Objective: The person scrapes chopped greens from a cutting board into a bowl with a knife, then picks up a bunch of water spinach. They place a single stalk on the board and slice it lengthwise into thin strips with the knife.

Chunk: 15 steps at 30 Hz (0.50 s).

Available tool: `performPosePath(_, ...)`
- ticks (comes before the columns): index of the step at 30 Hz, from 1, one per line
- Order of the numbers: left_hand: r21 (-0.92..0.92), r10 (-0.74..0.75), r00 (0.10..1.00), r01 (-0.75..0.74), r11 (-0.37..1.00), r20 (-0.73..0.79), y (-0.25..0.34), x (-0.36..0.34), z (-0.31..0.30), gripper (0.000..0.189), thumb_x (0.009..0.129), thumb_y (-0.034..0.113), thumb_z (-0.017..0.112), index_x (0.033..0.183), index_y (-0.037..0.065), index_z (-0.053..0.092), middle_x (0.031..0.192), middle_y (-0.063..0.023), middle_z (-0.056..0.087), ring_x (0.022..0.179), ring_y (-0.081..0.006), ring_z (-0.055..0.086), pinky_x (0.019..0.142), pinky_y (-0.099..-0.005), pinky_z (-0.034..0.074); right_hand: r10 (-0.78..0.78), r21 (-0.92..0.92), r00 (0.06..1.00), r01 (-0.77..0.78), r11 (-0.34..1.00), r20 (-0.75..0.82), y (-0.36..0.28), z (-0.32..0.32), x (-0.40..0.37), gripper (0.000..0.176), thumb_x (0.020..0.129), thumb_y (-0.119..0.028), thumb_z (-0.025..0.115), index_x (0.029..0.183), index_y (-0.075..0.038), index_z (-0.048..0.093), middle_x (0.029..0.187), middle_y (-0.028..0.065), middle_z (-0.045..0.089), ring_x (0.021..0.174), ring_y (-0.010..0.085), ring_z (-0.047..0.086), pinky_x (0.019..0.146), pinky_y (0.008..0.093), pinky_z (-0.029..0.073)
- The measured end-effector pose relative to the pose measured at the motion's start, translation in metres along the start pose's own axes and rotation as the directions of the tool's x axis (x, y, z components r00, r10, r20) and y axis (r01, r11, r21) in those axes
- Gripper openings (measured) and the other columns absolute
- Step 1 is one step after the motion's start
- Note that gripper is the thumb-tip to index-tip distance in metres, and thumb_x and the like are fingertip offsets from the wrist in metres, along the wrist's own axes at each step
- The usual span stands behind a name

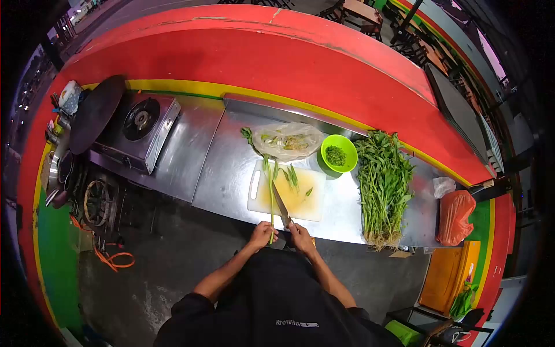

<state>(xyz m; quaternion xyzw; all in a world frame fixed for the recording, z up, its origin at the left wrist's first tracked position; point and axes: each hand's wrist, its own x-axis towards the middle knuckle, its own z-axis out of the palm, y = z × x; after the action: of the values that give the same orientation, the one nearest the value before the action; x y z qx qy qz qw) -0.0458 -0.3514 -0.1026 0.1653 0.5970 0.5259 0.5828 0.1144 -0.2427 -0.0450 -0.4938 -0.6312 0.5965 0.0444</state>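
Observation:
My left hand [263,235] is closed around the lower end of a long green vegetable stalk [272,199], which lies along the left part of the white cutting board [252,204]. My right hand [301,238] grips a kitchen knife [281,206]. Its blade points away from me over the board, just right of the stalk. Several cut green pieces [292,176] lie on the board, whose middle is stained yellowish. Beyond the board, a clear plastic bag [315,137] holds more greens. A lime-green bowl [348,167] with finely chopped greens [335,155] stands behind the board's right corner.
A big bunch of leafy greens [381,185] with roots lies right on the steel counter [222,179]. Farther right sits an orange plastic bag [456,217]. At left are a gas stove [140,118] and a large dark round pan [98,115]. A red wall [260,52] borders the counter's back.

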Motion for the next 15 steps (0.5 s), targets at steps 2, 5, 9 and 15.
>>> performPosePath(2,-0.021,0.006,1.0,-0.006,1.0,-0.008,0.0,0.0,0.002,0.023,0.102,0.011,0.047,0.119,-0.004,0.042,0.091,-0.0177,0.068,0.07,-0.0216,0.068,0.062,-0.0336,0.058,-0.001,0.005,1.0,0.001,1.0,-0.002,-0.001,0.0,-0.001,0.05,0.101,-0.047,0.047,0.107,-0.001,0.067,0.063,0.0066,0.056,0.059,0.0148,0.051,0.056,0.0328,0.042)
performPosePath(5,-0.035,0.009,1.0,-0.01,0.999,-0.02,0.001,0.0,0.004,0.023,0.101,0.012,0.049,0.117,-0.004,0.043,0.09,-0.0177,0.068,0.069,-0.0214,0.068,0.061,-0.0333,0.058,-0.015,0.004,1.0,0.015,1.0,0.01,-0.002,-0.001,-0.002,0.05,0.102,-0.047,0.046,0.107,-0.002,0.066,0.064,0.0049,0.056,0.058,0.0139,0.052,0.055,0.0327,0.042)
performPosePath(9,0.016,0.062,0.998,-0.062,0.998,-0.017,0.004,-0.001,0.004,0.023,0.101,0.013,0.051,0.115,-0.005,0.045,0.089,-0.0174,0.068,0.068,-0.0202,0.068,0.06,-0.0322,0.057,-0.041,0.096,0.999,0.04,0.995,0.013,0.01,0.004,0.004,0.049,0.102,-0.046,0.046,0.106,-0.002,0.065,0.063,0.0018,0.053,0.054,0.0116,0.049,0.051,0.0309,0.039)
performPosePath(15,0.07,0.04,0.998,-0.037,0.997,-0.041,0.006,0.0,0.008,0.024,0.1,0.014,0.054,0.114,-0.005,0.046,0.088,-0.0172,0.068,0.067,-0.0197,0.067,0.058,-0.0314,0.056,0.032,0.235,0.995,-0.053,0.971,0.092,0.002,0.005,-0.004,0.047,0.103,-0.046,0.047,0.103,-0.003,0.064,0.059,-0.0032,0.046,0.05,0.0079,0.043,0.046,0.0271,0.033)
